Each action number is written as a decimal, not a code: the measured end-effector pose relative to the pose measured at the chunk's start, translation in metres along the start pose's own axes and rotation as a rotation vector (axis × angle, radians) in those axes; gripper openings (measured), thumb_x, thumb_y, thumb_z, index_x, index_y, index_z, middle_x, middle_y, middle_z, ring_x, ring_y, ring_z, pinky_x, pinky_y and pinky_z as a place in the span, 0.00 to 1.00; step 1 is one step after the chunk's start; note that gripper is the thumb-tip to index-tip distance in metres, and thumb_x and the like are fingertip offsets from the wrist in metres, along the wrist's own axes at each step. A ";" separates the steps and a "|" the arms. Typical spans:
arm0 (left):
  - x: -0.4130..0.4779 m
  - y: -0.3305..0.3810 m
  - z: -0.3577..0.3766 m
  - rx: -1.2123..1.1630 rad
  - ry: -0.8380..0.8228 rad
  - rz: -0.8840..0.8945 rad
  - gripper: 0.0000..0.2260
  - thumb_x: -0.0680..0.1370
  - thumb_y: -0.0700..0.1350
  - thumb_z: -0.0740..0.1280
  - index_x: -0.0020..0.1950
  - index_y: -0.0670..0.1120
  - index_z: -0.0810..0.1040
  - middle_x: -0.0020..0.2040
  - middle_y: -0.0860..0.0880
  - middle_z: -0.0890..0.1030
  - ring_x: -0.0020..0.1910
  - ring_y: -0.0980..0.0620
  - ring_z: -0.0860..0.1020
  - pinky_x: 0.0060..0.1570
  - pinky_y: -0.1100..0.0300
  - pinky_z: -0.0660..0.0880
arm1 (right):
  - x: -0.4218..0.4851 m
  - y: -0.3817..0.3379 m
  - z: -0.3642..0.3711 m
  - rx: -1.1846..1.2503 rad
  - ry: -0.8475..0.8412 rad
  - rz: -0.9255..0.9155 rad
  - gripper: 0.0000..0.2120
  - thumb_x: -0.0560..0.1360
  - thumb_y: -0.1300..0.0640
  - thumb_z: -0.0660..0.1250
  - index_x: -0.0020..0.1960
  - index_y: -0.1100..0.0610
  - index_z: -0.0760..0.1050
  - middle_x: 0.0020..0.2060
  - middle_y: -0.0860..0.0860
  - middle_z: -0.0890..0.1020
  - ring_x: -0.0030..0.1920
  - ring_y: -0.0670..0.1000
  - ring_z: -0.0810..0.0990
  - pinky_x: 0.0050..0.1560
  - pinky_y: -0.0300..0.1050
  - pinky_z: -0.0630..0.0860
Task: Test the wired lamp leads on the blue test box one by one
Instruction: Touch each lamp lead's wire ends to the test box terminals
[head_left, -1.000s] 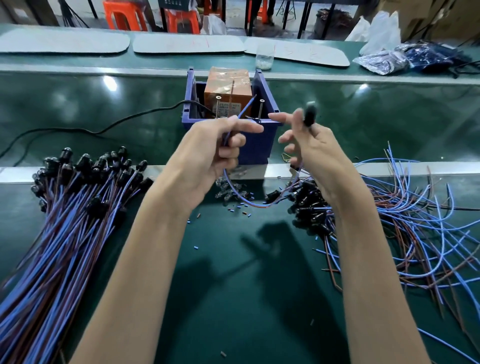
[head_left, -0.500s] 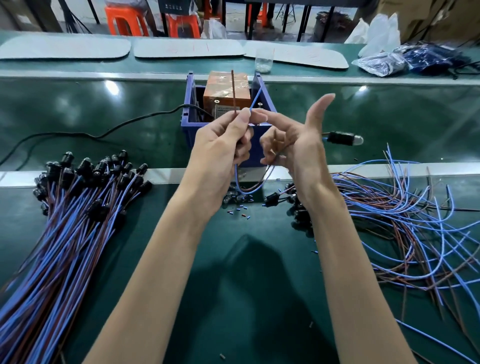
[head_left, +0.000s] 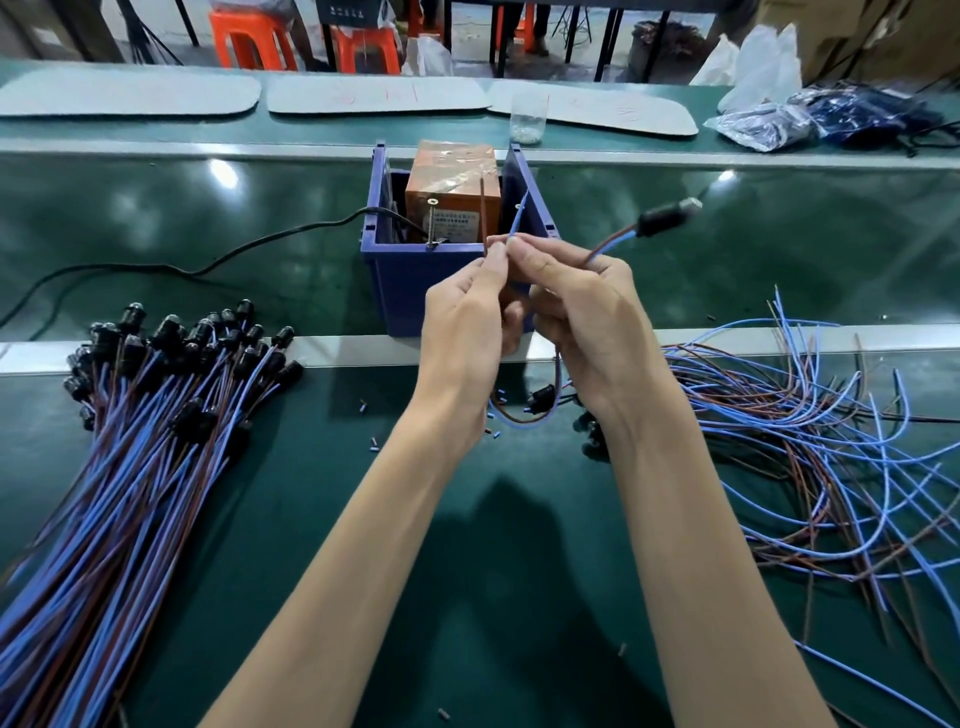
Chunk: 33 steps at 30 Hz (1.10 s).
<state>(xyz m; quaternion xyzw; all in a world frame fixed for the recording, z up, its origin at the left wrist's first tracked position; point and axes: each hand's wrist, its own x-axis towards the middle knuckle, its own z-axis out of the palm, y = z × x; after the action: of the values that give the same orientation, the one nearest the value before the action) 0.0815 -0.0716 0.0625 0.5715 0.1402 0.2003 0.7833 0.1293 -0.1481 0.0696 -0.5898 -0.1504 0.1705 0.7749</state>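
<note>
Left hand (head_left: 467, 317) pinches brown lead (head_left: 483, 218), right hand (head_left: 587, 317) pinches blue lead (head_left: 520, 214); blue test box (head_left: 405, 280) directly behind fingers (head_left: 540, 266).

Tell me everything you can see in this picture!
blue test box: one, blue, middle
orange block: one, orange, inside the box
black cable: one, black, runs left from the box
bundled lamp leads: many, blue and brown, black heads, left
loose lamp leads: many, blue and brown, right
held lamp lead: one, blue and brown, between both hands
clear cup: one, clear, far side
grey mats: three, grey, far side
orange stools: at least two, orange, background
left hand: pinches the brown end
right hand: pinches the blue end
</note>
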 end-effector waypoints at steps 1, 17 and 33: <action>0.001 -0.001 0.000 0.011 0.005 0.010 0.16 0.83 0.44 0.57 0.38 0.48 0.77 0.25 0.57 0.72 0.23 0.61 0.66 0.23 0.70 0.63 | -0.001 -0.001 0.003 0.036 0.009 0.005 0.05 0.76 0.64 0.67 0.44 0.60 0.82 0.28 0.50 0.80 0.23 0.44 0.70 0.24 0.35 0.69; 0.022 -0.002 -0.028 0.170 0.380 0.123 0.13 0.84 0.47 0.51 0.44 0.49 0.70 0.21 0.58 0.64 0.22 0.59 0.61 0.26 0.64 0.59 | 0.018 0.003 -0.015 0.138 0.304 -0.020 0.11 0.82 0.63 0.56 0.43 0.58 0.73 0.20 0.44 0.67 0.20 0.42 0.61 0.20 0.33 0.56; 0.025 -0.025 -0.031 0.323 0.430 0.223 0.07 0.83 0.41 0.52 0.51 0.53 0.65 0.32 0.55 0.78 0.18 0.55 0.71 0.30 0.61 0.69 | 0.024 0.012 -0.026 0.013 0.431 -0.028 0.10 0.79 0.67 0.59 0.44 0.58 0.74 0.25 0.47 0.76 0.20 0.41 0.63 0.21 0.32 0.59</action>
<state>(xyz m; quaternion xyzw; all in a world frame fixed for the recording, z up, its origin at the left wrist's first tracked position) 0.0937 -0.0401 0.0297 0.6452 0.2694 0.3768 0.6075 0.1608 -0.1575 0.0524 -0.6054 0.0118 0.0304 0.7953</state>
